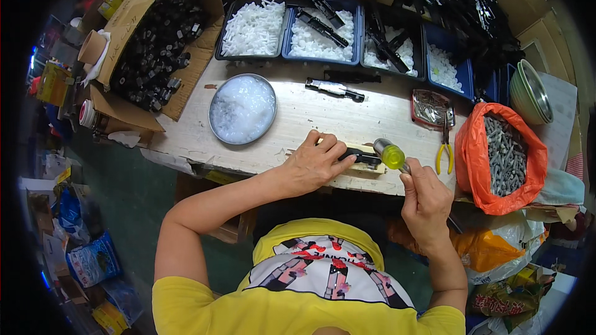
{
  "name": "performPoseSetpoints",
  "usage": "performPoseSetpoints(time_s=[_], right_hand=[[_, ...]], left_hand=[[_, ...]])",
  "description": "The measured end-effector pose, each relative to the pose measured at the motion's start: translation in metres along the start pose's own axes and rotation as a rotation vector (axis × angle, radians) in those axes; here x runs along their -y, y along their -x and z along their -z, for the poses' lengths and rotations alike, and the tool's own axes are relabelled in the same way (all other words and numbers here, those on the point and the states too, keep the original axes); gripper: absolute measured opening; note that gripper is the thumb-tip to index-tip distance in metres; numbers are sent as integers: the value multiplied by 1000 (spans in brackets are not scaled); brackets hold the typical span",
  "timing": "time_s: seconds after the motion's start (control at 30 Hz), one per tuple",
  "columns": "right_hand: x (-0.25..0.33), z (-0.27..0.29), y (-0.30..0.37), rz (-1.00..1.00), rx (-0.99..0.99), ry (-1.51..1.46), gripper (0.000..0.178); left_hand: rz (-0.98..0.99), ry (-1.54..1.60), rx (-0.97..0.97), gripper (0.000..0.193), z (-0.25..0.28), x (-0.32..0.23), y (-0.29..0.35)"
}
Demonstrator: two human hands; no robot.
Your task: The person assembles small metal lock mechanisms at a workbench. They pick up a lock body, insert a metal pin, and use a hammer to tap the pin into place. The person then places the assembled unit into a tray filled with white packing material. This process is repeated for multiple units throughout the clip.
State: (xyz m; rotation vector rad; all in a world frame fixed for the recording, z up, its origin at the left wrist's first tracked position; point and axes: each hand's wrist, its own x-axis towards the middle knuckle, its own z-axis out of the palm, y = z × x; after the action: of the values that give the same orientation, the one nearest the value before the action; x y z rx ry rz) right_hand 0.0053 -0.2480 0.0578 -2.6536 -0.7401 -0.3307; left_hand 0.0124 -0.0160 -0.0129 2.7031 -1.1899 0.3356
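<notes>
- Your left hand is curled over the left end of the black part, fingers bent and thumb against it; the part lies on a pale block near the tabletop's front edge.
- Your right hand is wrapped around the hammer, its yellow-green head close over the part's right end; whether they touch, you can't tell here.
- A stroke drifting left could catch your thumb or fingertips.
- With only one end held, an off-centre blow might tip the part or skid it off the block.
- Too hard a blow may crack it.
- Yellow-handled pliers and an orange bag of grey pieces crowd your right; a wide swing could clip them.
- The round dish sits beyond your left forearm, and a silver-and-black part lies behind the work.
</notes>
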Motion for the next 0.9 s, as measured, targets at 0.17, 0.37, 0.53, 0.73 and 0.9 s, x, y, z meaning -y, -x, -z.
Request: performPoseSetpoints(time_s=[0.17, 0.37, 0.53, 0.73, 0.9], right_hand=[[-9, -23, 11, -24, 178, 85, 17], [-13, -22, 12, -56, 212, 59, 17], [-6, -15, 5, -17, 43, -114, 16], [5, -40, -23, -62, 239, -52, 14], [11, -34, -35, -22, 150, -157, 14]], left_hand=[[102, 7, -35, 41, 8, -7, -2], [150, 228, -24, 44, 8, 5, -4], [346, 405, -142, 51, 4, 6, -5], [455, 429, -186, 67, 6, -1, -5], [527, 483, -373, 69, -6, -11, 6]])
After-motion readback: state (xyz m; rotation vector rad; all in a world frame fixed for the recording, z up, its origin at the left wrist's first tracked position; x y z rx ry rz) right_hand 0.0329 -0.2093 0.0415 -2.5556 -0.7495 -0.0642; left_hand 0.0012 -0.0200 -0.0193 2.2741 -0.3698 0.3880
